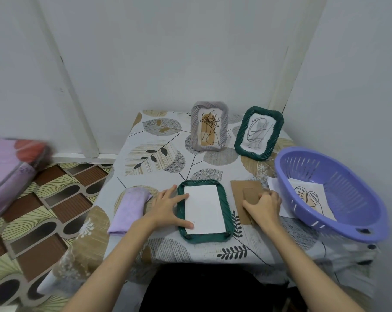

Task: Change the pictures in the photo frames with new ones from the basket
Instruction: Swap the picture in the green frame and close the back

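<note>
Near the front edge of the bench (168, 136), a dark green frame (226, 212) lies face down with a white sheet (204, 209) set inside its back. At its left side the left hand (168, 209) rests with straight, spread fingers, the thumb and fingertips pressing on the frame's rim and the sheet's left edge, nothing clasped. Just right of the frame lies a brown cardboard backing (241, 190); the right hand (263, 204) sits on it with fingers curled over its right edge, seemingly pinching it, though the contact itself is hidden by the knuckles.

Further right, a purple slotted basket (348, 199) stands at the bench's right edge, holding a sheet with a leaf line drawing (309, 195). Another white sheet (273, 183) pokes out from under the basket's left rim.

At the far side, two frames stand upright side by side: a grey frame (209, 126) with a scribbled picture on the left, and a second green frame (259, 132), tilted, with a line drawing on the right. A folded lilac cloth (129, 209) lies left of the left hand.
</note>
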A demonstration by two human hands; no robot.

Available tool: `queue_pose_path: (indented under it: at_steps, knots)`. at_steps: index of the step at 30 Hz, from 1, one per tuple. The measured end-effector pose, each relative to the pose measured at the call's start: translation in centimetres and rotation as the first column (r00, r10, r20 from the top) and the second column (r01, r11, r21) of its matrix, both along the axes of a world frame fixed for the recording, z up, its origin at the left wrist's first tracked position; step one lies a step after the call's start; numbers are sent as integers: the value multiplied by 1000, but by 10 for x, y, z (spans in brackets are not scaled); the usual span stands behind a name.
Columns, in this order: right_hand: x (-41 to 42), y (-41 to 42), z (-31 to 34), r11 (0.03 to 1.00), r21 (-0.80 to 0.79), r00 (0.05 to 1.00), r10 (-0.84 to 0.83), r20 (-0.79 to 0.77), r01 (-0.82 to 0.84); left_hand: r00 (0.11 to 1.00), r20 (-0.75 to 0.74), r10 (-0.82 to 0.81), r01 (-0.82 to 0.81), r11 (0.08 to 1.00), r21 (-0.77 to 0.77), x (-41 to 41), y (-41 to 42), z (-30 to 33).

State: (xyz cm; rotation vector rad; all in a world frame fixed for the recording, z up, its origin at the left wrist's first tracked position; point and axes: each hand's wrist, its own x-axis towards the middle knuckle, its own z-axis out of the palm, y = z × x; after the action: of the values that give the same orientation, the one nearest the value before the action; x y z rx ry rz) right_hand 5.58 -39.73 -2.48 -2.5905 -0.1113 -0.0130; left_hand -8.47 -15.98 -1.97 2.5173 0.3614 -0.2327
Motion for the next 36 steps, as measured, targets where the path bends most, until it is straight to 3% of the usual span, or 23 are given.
queue_pose_path:
  at_steps: [4, 9, 18, 21, 29, 36]
  knots:
    - [0, 6, 14, 996, 89, 1000, -1, -23, 3, 1000, 2, 5, -5, 1000, 3, 0, -2, 1]
    - [-5, 12, 37, 983, 137, 990, 112, 85, -123, 1000, 17, 19, -19, 1000, -19, 0, -1, -1]
    - [-48, 52, 53, 935, -13, 930, 350, -110, -353, 999, 30, 21, -19, 999, -34, 1, 4, -4]
    - [-56, 63, 51, 916, -60, 913, 386, -129, -396, 997, 53, 57, -51, 993, -109, -1, 8, -4]
    - [-65, 78, 43, 889, -160, 900, 406, -158, -429, 994, 80, 72, -53, 974, -218, -2, 19, -10]
    - [-67, 84, 41, 890, -181, 905, 392, -167, -419, 997, 65, 32, -21, 987, -158, -2, 19, -9]
